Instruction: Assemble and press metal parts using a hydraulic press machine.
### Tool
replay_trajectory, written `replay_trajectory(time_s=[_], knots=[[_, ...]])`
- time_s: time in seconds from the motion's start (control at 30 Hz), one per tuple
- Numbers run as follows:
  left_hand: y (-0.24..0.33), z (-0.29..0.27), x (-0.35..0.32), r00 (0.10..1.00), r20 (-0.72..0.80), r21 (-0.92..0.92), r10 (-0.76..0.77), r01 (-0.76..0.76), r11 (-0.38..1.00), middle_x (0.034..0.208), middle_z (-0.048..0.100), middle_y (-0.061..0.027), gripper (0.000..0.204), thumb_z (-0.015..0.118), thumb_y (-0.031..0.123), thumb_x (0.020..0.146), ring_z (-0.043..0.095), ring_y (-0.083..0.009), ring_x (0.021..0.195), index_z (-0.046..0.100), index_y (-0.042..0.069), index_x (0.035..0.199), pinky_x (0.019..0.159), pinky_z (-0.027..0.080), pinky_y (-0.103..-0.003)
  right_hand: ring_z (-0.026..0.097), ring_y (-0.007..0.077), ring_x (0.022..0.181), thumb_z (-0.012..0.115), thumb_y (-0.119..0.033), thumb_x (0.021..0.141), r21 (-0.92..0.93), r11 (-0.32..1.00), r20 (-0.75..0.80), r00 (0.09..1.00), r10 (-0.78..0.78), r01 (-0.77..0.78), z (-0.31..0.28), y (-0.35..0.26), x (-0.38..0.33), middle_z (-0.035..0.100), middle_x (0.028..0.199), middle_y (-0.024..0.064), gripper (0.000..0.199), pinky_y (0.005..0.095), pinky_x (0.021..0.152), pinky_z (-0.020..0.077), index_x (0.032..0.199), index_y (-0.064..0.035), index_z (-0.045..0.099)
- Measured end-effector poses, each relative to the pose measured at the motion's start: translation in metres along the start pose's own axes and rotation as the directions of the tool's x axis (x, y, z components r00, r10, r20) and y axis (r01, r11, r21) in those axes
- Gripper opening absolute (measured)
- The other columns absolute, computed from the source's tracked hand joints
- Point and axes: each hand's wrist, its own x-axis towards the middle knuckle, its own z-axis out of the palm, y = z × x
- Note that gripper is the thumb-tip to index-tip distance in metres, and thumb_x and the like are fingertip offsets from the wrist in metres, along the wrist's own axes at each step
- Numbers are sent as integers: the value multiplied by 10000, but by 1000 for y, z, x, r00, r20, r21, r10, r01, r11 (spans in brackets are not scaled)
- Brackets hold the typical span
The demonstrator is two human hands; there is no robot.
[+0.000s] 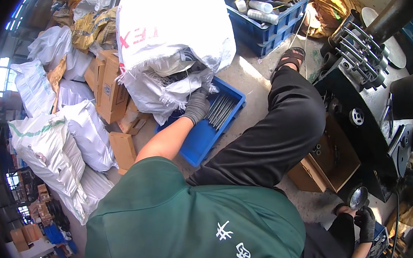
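Sacking (177,29), woven and frayed, touches ribbed-gloved left hand (197,106), well apart from right hand (366,224); grips unclear.

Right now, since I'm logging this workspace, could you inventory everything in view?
Large woven sack: 1, white and red, upper centre
Shallow plastic tray: 1, blue, partly hidden by that sack
Thin metal rods: several, grey, in that tray
Smaller plastic sacks: several, white, piled left
Cardboard boxes: several, brown, left
Stacked plastic crates: apparently 2, blue, top centre
Metal machine: 1, black and grey, right
Open-topped box: 1, brown, beside machine
Shirted torso: 1, dark green, bottom centre
Trousered legs: 2, black, centre and lower right
Left hand: 1, grey-gloved, at sack's lower edge
Right hand: 1, dark-gloved, lower right
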Motion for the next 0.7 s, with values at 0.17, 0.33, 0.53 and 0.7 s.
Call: replay_trajectory(time_s=[0.17, 0.33, 0.53, 0.7], knots=[[29, 21, -20, 771, 580, -45, 263, -293, 955, 1279, 612, -195, 452, 591, 152, 856, 561, -381, 1236, 580, 116, 1307, 1005, 477, -490, 663, 174, 697, 604, -314, 947, -11, 997, -50, 996, 78, -79, -2, 5, -5, 693, 938, 77, 408, 310, 640, 558, 1288, -90, 581], [-33, 118, -27, 962, 215, -145, -165, 199, 969, 1489, 472, -241, 568, 559, 322, 902, 450, -397, 1375, 511, 61, 1404, 1153, 364, -459, 678, 187, 695, 597, -320, 962, -82, 990, -61, 992, 113, -117, -1, 10, 4, 692, 916, 75, 368, 332, 618, 571, 1264, -109, 600], [-56, 146, -2, 963, 253, -258, -98, 165, 952, 1484, 478, -244, 608, 555, 391, 894, 460, -398, 1367, 518, 48, 1395, 1151, 368, -455, 672, 169, 687, 617, -242, 921, -223, 972, -43, 997, 67, -75, 10, 0, 15, 698, 875, 66, 321, 311, 595, 557, 1197, -81, 643], [-55, 131, 11, 942, 334, -285, -37, 138, 948, 1474, 490, -245, 613, 555, 408, 889, 470, -398, 1358, 531, 43, 1381, 1145, 374, -456, 672, 299, 911, 746, -126, 751, -630, 704, 211, 945, -250, 327, 26, -13, 9, 662, 1031, 136, 237, 383, 794, 555, 960, -30, 689]])
